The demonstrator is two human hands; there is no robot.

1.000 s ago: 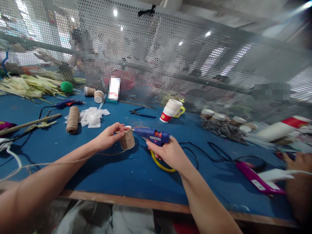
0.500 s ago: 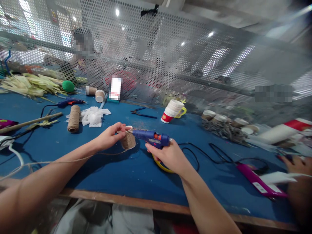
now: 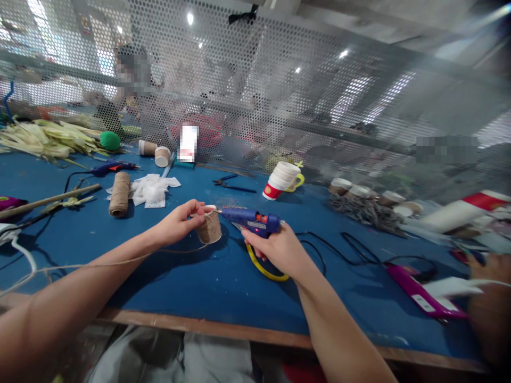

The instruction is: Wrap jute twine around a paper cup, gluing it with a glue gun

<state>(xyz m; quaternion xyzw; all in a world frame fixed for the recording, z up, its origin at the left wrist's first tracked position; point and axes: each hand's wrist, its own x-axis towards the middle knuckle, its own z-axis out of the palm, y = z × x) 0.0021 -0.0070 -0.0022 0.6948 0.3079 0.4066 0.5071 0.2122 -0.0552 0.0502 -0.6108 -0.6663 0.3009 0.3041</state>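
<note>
My left hand point(image 3: 187, 221) grips a small paper cup point(image 3: 209, 229) near its rim; brown twine is wound around the cup's side. A loose strand of twine point(image 3: 159, 251) runs from the cup's base across my left forearm to the left. In my right hand point(image 3: 275, 246) is a blue hot glue gun point(image 3: 251, 218), its red light lit. The nozzle points left, right at the cup's upper edge; whether it touches I cannot tell. Yellow-handled scissors point(image 3: 266, 272) lie on the table beneath my right hand, partly hidden.
A twine spool point(image 3: 120, 194) stands beside white crumpled netting point(image 3: 154, 190). Behind are pliers point(image 3: 235, 184), stacked paper cups point(image 3: 279, 180) and another glue gun point(image 3: 114, 167). To the right lie grey cord point(image 3: 359, 213), a purple device point(image 3: 423, 292) and another person's hand point(image 3: 485, 268). A perforated metal screen point(image 3: 239, 106) rises behind.
The glue gun has drawn slightly right along the cup's rim, and my right hand has shifted a little, uncovering more of the scissors. My left hand stays on the cup.
</note>
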